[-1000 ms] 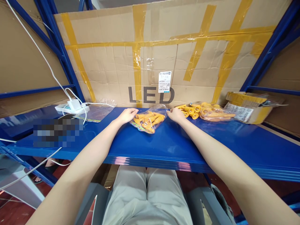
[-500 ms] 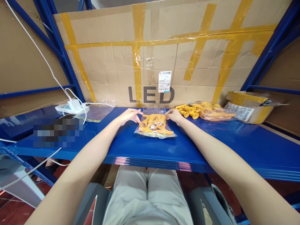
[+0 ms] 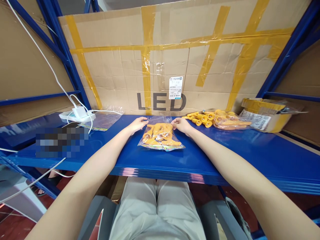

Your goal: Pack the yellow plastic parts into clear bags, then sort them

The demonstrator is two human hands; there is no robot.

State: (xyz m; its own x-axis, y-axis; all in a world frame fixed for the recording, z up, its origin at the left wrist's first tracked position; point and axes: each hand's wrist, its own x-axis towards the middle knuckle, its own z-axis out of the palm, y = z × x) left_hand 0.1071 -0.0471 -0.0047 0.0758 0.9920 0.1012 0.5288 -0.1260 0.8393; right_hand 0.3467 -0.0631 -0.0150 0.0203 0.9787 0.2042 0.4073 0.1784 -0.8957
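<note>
Clear bag: the clear bag (image 3: 165, 147) is lying on the blue desk (image 3: 150, 163) straight in front of me, its open-looking flap pointing away and its colourful strip facing my lap.
Yellow pieces: the yellow pieces (image 3: 160, 128) are filling the bag's nearer part, showing through the plastic between my two hands.
Left fingers: my left fingers (image 3: 143, 120) are resting close together at the bag's far left corner; I cannot tell whether they are clamping the plastic or only touching it.
Right fingers: my right fingers (image 3: 176, 122) are pinching the bag's right edge, thumb against forefinger, a little nearer to me than the flap's end.
Loose cones: the loose yellow cones (image 3: 203, 117) are crowding the desk just beyond my right hand, some with their hollow ends facing me.
Second bag: a second filled bag (image 3: 231, 122) is lying against those cones, and a small taped carton (image 3: 273, 116) is standing farther right.
Left side: a flat clear bag (image 3: 103, 121) is lying near a white power strip (image 3: 88, 117), with a blurred dark object (image 3: 61, 138) sitting nearer to me.
Behind: a tall cardboard panel (image 3: 120, 73) lettered LED is closing off the desk's far side.
</note>
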